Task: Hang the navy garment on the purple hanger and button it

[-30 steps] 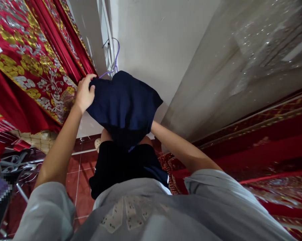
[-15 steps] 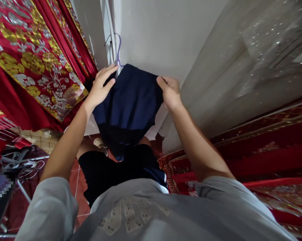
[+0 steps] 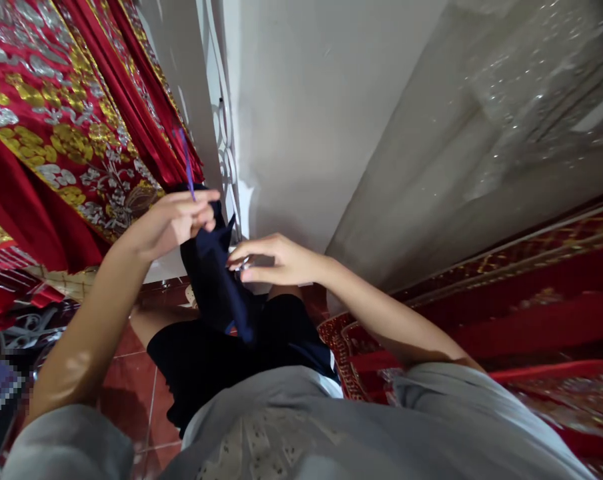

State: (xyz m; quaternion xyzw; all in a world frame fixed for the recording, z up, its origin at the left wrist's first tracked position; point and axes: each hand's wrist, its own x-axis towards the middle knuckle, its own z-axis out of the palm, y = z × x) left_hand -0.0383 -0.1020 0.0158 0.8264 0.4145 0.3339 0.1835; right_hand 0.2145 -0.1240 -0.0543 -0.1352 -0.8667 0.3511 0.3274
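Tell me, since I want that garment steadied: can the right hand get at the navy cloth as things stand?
Probably yes. The right hand hovers open right beside the navy cloth, which hangs from the left hand; nothing lies between them.

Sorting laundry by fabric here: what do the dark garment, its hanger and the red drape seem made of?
The navy garment looks like soft matte knit, cotton or a blend: it folds limply. The purple hanger, pinched in the left hand, appears thin plastic or coated wire; only a slim bit shows. The red drape looks like glossy satin with gold and silver embroidery, judging by its sheen.
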